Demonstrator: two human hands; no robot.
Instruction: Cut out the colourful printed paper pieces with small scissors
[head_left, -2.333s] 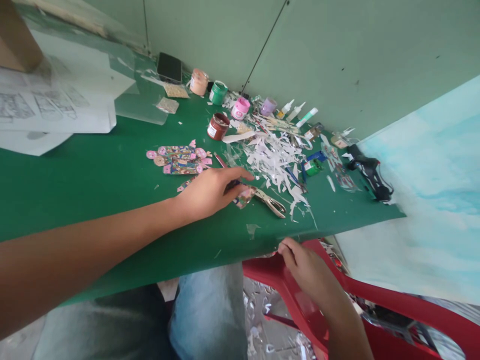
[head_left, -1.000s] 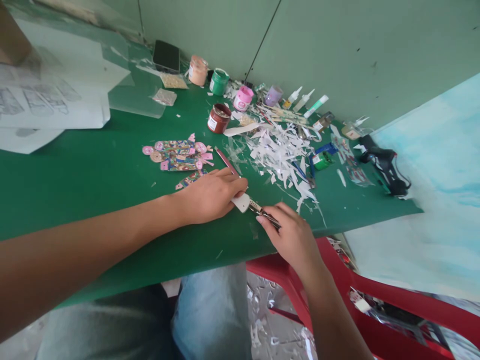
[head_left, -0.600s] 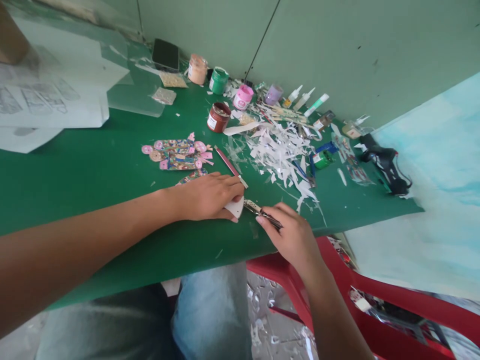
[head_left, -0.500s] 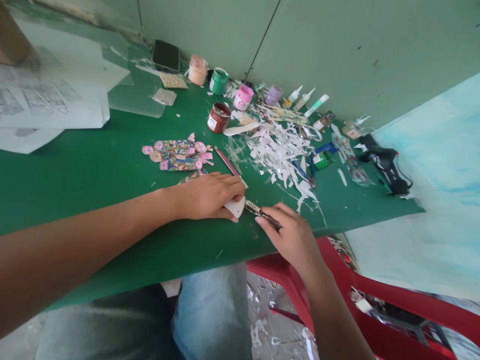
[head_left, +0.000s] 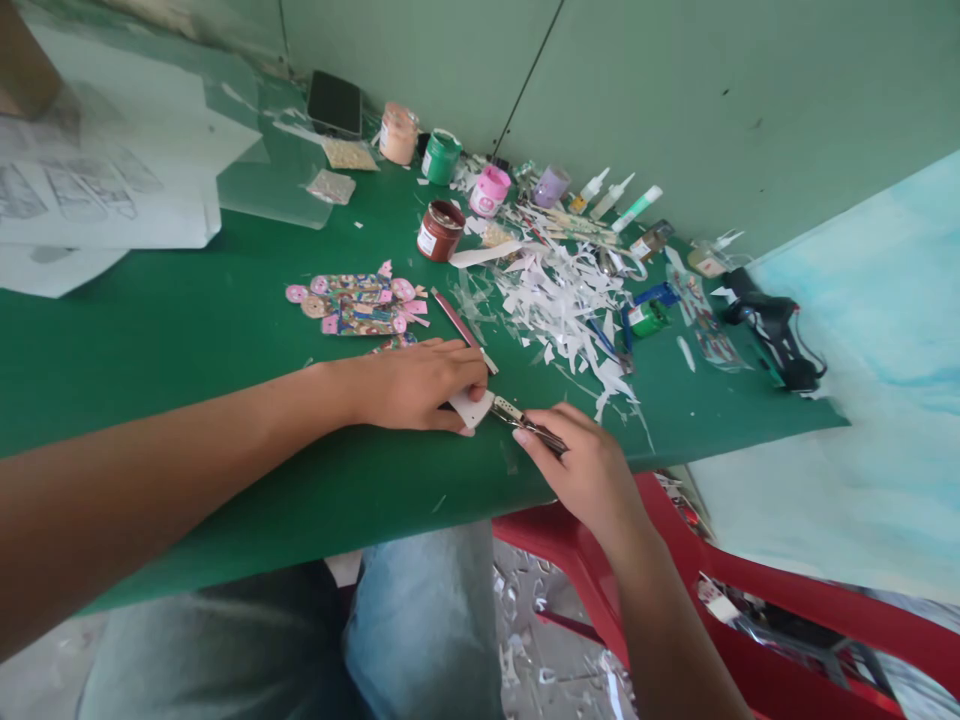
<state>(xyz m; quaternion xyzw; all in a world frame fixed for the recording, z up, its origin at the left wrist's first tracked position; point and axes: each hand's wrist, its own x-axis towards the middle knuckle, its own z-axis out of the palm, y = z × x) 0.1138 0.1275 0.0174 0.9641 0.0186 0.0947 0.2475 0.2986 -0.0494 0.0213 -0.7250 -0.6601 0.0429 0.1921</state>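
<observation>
My left hand (head_left: 424, 387) pinches a small white piece (head_left: 472, 408) near the front edge of the green table (head_left: 225, 350). In my right hand (head_left: 581, 455) is a metal tool with a dark handle (head_left: 541, 433), its perforated tip touching or very close to the right side of the white piece. A pink stick-like strip (head_left: 459, 322) lies just beyond my left fingers. Colourful patterned cut-outs with pink round ends (head_left: 360, 303) rest behind my left wrist, one partly hidden by the hand.
White paper scraps (head_left: 559, 300) spread behind my hands. Jars, including a brown one (head_left: 441, 232) and a pink one (head_left: 490, 190), line the back. Papers (head_left: 97, 180) cover the far left, a black strap-like object (head_left: 772, 330) the right. A red chair (head_left: 585, 570) stands below.
Both hands keep their holds on the white piece and the tool. The view has shifted slightly, and my left hand and the white piece appear a little higher.
</observation>
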